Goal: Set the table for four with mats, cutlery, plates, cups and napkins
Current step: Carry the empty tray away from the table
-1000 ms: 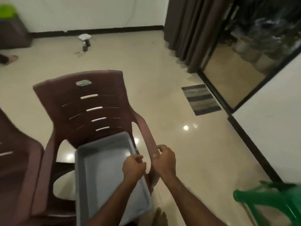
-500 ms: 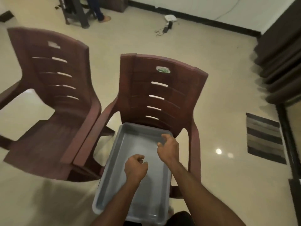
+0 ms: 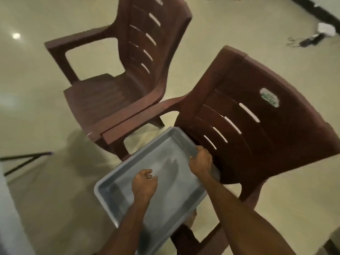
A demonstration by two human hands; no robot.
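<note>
Spreading across the whole frame, glossy cream tile floor [image 3: 36, 89], smooth, reflecting a light spot. Landmark: grey tray [image 3: 161, 155].

Two maroon moulded-plastic armchairs, curved backs with short horizontal slots, matte ribbed look. Near chair [image 3: 257, 144] sits under and just behind the tray, oval green-and-white sticker [image 3: 269, 97] high on its backrest. Second chair [image 3: 119, 85] stands up-left of the tray, its armrest touching or nearly touching the near chair's armrest; cannot tell which.

One tray: grey plastic, rectangular, rounded corners, shallow raised rim, smooth inside, nothing in it. It lies tilted across the near chair's seat, front corner overhanging the seat edge.

Two bare forearms, two hands. Right hand [image 3: 200, 161] clamps the tray's far-right rim, fingers wrapped over the edge beside the backrest. Left hand [image 3: 145, 183] is curled into a loose fist over the tray's middle; whether it touches the tray floor or holds something small, cannot tell.

Smaller stuff: thin black legs of some stand [image 3: 22, 161] on the floor well left of the tray. One white gadget with dark cable [image 3: 312, 36] on the floor far up-right of the tray, blurred.
</note>
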